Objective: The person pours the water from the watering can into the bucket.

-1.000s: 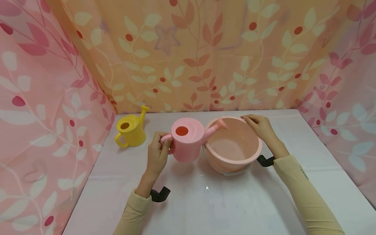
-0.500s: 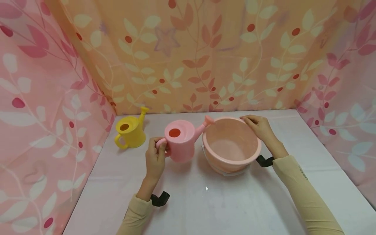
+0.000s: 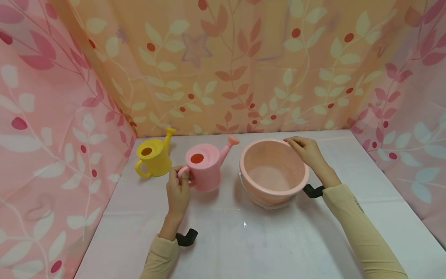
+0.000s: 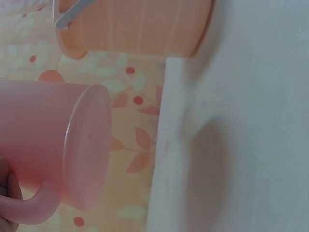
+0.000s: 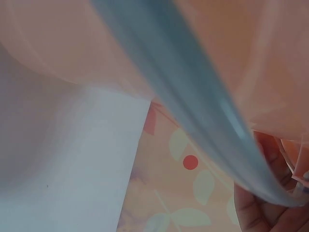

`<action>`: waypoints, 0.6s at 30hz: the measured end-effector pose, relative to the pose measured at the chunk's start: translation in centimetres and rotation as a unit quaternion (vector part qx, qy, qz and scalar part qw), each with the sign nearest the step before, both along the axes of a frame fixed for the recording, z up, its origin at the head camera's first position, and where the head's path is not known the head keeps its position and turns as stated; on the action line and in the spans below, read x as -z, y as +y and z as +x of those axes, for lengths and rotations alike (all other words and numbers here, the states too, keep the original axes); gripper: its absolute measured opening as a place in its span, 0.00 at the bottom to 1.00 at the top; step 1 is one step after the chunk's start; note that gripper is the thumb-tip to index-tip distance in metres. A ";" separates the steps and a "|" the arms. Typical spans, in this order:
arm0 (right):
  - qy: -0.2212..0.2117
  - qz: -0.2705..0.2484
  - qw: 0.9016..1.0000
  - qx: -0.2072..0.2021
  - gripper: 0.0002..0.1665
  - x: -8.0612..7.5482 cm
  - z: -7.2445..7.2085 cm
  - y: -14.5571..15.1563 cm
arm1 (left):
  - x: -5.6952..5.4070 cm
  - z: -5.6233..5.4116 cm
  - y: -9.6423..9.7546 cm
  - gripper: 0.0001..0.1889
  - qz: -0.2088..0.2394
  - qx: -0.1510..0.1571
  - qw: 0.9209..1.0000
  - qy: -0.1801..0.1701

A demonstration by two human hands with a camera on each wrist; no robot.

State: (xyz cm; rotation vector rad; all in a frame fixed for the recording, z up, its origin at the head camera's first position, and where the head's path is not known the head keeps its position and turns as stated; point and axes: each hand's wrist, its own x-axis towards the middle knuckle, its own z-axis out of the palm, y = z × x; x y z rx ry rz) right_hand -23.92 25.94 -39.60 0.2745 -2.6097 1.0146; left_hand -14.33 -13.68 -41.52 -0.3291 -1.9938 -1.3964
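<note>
In the head view my left hand [image 3: 178, 193] grips the handle of a pink watering can [image 3: 206, 177], whose spout points to the back right. The left wrist view shows the can's base [image 4: 89, 145] raised off the table, with a shadow below. To the right stands a light pink bucket [image 3: 261, 192], upright, its inside showing no contents. My right hand [image 3: 308, 153] pinches the bucket's rim at the back right. The bucket's grey-white bail handle [image 5: 188, 101] hangs down and crosses the right wrist view. Fingers of the right hand are partly hidden behind it.
A yellow watering can [image 3: 159, 162] stands at the back left of the white table [image 3: 223, 248]. Small wet-looking spots [image 3: 245, 224] glint in front of the bucket. Flower-patterned cloth [image 3: 209, 77] walls in the back and both sides.
My left hand has carried the pink watering can leftward, away from over the bucket, and its spout is now raised higher. The right hand and the bucket stay about where they were.
</note>
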 end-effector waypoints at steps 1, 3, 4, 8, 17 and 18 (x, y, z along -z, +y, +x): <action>-0.001 0.000 1.000 0.002 0.17 0.0 0.0 0.0 | 0.0 0.0 -0.1 0.07 -0.001 -0.003 1.000 -0.001; -0.001 0.001 1.000 0.004 0.17 -0.1 0.0 0.0 | 0.0 -0.1 -0.3 0.07 -0.002 -0.011 1.000 -0.007; -0.002 0.002 1.000 0.004 0.17 -0.1 0.0 0.0 | 0.1 -0.1 -0.4 0.08 -0.001 -0.013 1.000 -0.011; -0.006 0.003 1.000 0.001 0.17 0.0 0.0 0.0 | 0.3 -0.2 -0.8 0.08 0.006 -0.017 0.999 -0.029; -0.017 -0.003 1.000 0.008 0.16 -0.1 0.2 -0.1 | 1.7 -1.0 -1.9 0.10 0.031 -0.014 0.997 -0.062; -0.018 -0.002 1.000 0.008 0.16 -0.1 0.2 -0.1 | 1.8 -1.0 -2.0 0.11 0.035 -0.013 0.997 -0.064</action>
